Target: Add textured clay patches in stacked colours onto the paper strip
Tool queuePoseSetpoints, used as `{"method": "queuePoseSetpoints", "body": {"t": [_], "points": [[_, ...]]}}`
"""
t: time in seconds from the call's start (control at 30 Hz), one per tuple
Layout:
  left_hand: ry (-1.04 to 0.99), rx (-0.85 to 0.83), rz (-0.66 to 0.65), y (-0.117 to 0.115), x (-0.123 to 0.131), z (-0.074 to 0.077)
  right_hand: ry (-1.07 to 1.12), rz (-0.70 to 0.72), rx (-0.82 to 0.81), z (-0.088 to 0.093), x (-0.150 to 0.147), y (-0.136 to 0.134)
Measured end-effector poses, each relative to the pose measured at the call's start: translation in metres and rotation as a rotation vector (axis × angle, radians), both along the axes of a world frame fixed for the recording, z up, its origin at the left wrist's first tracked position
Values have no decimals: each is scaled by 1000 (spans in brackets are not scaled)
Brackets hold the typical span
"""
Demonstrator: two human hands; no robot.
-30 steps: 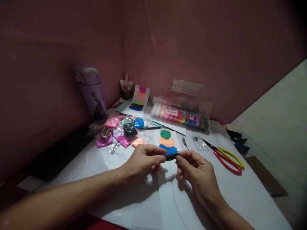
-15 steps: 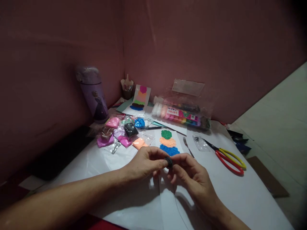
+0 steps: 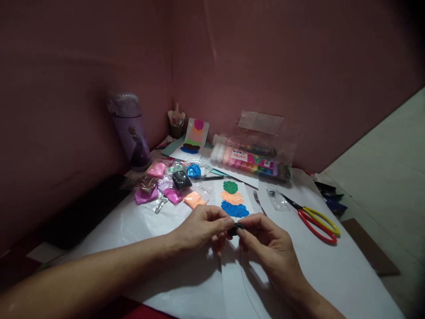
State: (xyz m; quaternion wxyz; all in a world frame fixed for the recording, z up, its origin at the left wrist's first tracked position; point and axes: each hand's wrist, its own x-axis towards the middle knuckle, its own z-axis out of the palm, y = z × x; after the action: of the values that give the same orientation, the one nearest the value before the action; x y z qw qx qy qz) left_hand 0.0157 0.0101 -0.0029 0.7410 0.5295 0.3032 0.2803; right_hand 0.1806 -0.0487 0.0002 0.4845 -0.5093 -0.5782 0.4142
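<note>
A small lump of black clay [image 3: 235, 229] is pinched between the fingertips of my left hand [image 3: 202, 227] and my right hand [image 3: 265, 241], just above a white paper strip [image 3: 236, 266]. Further up that strip lie flattened clay patches: green [image 3: 230, 187], orange [image 3: 232, 197] and blue [image 3: 235, 209]. Both hands have their fingers closed on the black lump.
Small bags of coloured clay [image 3: 172, 184] lie at the left. A fork [image 3: 258, 202] and red-and-yellow scissors [image 3: 315, 217] rest to the right. A clay pack in plastic [image 3: 252, 157], a finished sample card [image 3: 194, 137] and a purple bottle [image 3: 131, 133] stand near the wall.
The black clay was a stretched-out strip between my hands a second ago; it is now folded into a compact lump, and my fingertips have come together.
</note>
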Motion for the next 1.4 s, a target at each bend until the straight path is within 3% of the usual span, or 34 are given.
{"method": "queuePoseSetpoints", "body": {"t": [0.1,0.2,0.4,0.5,0.77,0.9,1.4], "points": [[69,3,-18,-1,0,-1,-243,50,181,0,-1,-3],[87,-2,-23,-1,0,1,-327,94,210,1,-1,-5],[-2,-37,65,0,0,5,-122,58,36,-3,1,-1],[-37,-71,73,0,0,4,-92,42,37,-5,1,0],[-59,-87,-60,1,-4,-1,-389,3,414,-5,2,-3],[14,-61,-36,1,-4,1,-463,61,523,-6,2,-5],[-94,-98,64,-1,1,4,-426,-33,371,-5,-1,-4]]}}
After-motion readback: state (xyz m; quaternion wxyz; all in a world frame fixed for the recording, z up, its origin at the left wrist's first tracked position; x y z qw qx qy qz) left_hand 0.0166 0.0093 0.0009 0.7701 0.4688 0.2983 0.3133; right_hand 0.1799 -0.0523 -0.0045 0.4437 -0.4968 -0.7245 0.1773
